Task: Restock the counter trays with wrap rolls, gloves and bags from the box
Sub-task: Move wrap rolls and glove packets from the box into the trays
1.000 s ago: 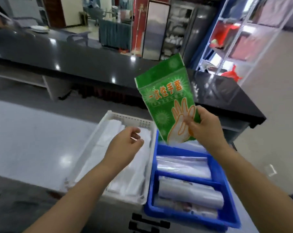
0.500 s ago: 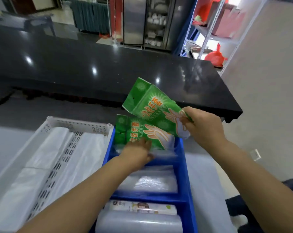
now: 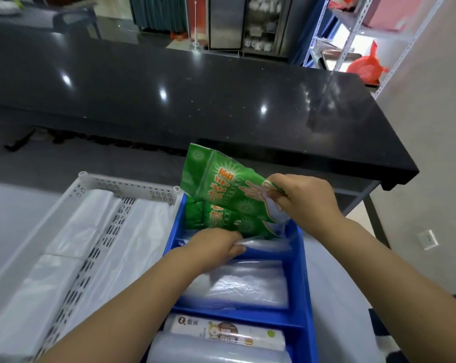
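My right hand [image 3: 308, 203] pinches a green glove packet [image 3: 216, 184] over the far compartment of the blue tray [image 3: 306, 284]. My left hand [image 3: 216, 247] grips a clear bag [image 3: 268, 243] there, just beside a second glove packet [image 3: 221, 218].

1. A green glove packet [image 3: 221, 187] is tilting, pinched by the right hand [image 3: 305, 203].
2. A second packet [image 3: 229, 221] is lying just beyond the left hand [image 3: 216, 247], in the blue tray [image 3: 307, 279].
3. The clear bags [image 3: 263, 243] are crumpling in that hand's grip.
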{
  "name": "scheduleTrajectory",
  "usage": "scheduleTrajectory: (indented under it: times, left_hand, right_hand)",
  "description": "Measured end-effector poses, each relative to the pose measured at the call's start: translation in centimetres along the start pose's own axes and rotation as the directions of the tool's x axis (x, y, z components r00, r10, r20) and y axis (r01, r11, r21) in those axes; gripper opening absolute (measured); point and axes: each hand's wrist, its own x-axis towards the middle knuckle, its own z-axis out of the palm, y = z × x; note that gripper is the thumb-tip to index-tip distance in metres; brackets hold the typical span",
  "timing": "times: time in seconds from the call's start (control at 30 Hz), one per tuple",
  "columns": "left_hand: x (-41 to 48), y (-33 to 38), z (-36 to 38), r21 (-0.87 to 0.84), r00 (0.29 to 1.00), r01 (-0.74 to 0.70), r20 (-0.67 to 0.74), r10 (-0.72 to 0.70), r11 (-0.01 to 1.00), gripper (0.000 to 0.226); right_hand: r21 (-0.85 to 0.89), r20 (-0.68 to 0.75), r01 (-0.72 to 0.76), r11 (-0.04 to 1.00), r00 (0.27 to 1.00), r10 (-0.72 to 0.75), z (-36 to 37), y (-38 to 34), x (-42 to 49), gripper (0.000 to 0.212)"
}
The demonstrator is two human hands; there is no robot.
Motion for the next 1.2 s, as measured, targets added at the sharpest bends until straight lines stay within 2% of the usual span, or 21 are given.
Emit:
scheduleTrajectory:
  times: [0.07,0.17,0.27,0.4,0.53,0.67,0.73,0.83,1.0,1.1,1.2]
  left_hand:
    - [-0.1,-0.1,-0.3,0.047,0.999,-0.039,-0.035,0.040,0.998,0.025]
    - [-0.3,0.3,-0.7,0.268,0.982,-0.084,-0.139,0.125,0.960,0.016]
    - [-1.3,1.4,-1.2,0.468,0.981,-0.083,-0.118,0.156,0.880,0.025]
    - [-1.5,1.4,-0.5,0.483,0.956,-0.091,-0.202,0.211,0.871,0.037]
    - [-1.2,1.4,-0.5,0.487,0.956,-0.078,-0.211,0.204,0.870,0.036]
    - [-0.5,1.0,-0.7,0.422,0.949,-0.041,-0.268,0.168,0.906,0.026]
    - [-0.1,0.5,-0.4,0.335,0.947,-0.003,-0.303,0.111,0.942,0.016]
    - [0.3,0.2,-0.2,0.266,0.962,0.036,-0.269,0.038,0.963,0.023]
    - [0.9,0.4,-0.2,0.241,0.966,0.070,-0.260,-0.005,0.968,0.021]
    - [1.3,0.4,-0.1,0.236,0.961,0.077,-0.278,-0.009,0.969,0.019]
    - [1.6,0.4,-0.3,0.229,0.958,0.068,-0.286,0.000,0.971,0.018]
  right_hand:
    - [-0.030,0.071,0.034,0.999,0.997,-0.032,0.3,0.1,0.4,0.021]
    - [-0.076,0.179,0.040,0.996,0.983,-0.026,0.8,0.3,1.3,0.022]
    - [-0.083,0.345,0.040,0.996,0.938,-0.009,2.2,0.1,1.6,0.027]
    - [0.024,0.468,0.016,1.000,0.884,-0.026,4.1,-0.3,1.2,0.031]
    - [0.075,0.456,-0.025,0.997,0.890,-0.012,4.5,-0.1,1.7,0.031]
    - [-0.045,0.443,0.051,0.998,0.896,-0.026,4.9,-0.6,2.0,0.031]
    - [-0.080,0.317,0.050,0.996,0.948,-0.022,4.9,-0.7,2.1,0.036]
    - [-0.072,0.093,-0.008,0.997,0.996,0.015,4.7,-0.7,2.1,0.030]
    - [-0.062,0.118,-0.145,0.987,0.981,0.152,5.5,-0.9,2.0,0.026]
    - [-0.001,0.054,-0.170,0.985,0.984,0.170,5.5,-1.2,1.9,0.020]
    - [-0.014,0.029,-0.151,0.988,0.988,0.151,5.0,-1.2,1.7,0.024]
